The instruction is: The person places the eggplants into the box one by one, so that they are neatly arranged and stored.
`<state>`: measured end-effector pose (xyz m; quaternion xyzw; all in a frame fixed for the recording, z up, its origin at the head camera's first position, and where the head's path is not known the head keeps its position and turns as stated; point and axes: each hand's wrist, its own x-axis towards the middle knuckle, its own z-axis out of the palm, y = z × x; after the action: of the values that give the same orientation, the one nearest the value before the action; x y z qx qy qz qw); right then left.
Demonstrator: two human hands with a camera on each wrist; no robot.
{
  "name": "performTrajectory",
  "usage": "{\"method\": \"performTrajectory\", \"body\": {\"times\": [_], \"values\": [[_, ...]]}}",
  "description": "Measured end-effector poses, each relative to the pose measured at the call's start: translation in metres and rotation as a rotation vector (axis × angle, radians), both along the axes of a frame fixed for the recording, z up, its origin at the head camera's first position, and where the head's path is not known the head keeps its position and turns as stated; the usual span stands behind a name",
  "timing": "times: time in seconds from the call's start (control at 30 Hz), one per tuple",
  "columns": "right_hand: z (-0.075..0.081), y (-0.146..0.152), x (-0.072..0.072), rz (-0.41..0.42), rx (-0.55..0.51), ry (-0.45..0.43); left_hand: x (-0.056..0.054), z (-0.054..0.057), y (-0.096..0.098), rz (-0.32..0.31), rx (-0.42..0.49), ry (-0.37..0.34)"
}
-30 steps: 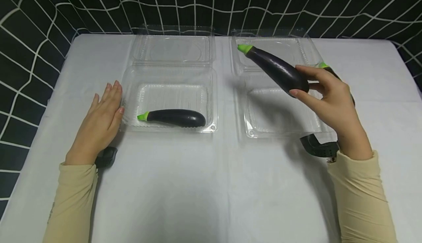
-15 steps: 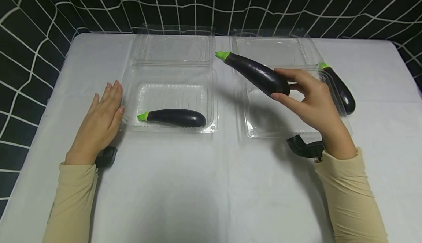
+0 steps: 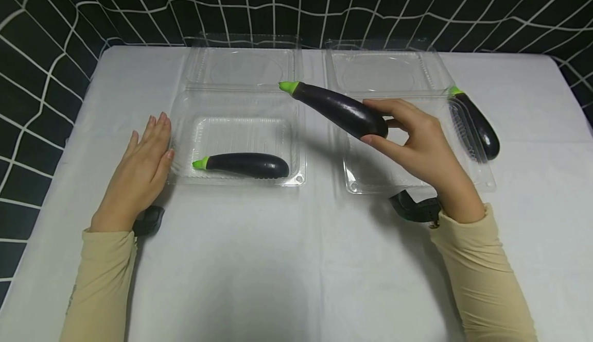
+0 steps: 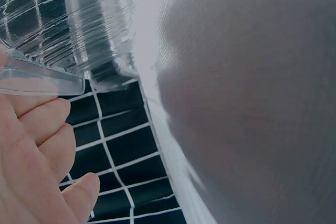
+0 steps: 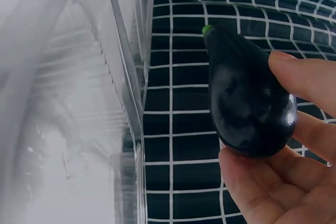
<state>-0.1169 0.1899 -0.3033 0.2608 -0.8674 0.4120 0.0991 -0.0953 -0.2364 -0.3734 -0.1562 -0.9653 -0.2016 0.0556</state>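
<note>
The right hand (image 3: 419, 141) pinched the rounded end of an eggplant (image 3: 340, 107) projecting leftward, while the left hand (image 3: 136, 177) lay straight-fingered beside a clear container (image 3: 241, 136).

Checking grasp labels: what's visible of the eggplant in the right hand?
The eggplant looks smooth, glossy and near-black, tapering from a rounded, thick end to a bright green cap. No damage shows on the visible skin. The right hand pinches the thick end between thumb and fingers. It's held above the table, slanting in the head view with its cap toward the upper left. Nothing else visibly touches it.
</note>
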Motion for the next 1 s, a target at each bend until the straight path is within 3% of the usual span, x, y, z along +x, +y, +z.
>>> {"method": "performTrajectory", "body": {"times": [1.0], "values": [[-0.003,-0.031,-0.001,0.102,0.001,-0.013,0.0,0.0,-0.001,0.0,-0.003,-0.004]]}}
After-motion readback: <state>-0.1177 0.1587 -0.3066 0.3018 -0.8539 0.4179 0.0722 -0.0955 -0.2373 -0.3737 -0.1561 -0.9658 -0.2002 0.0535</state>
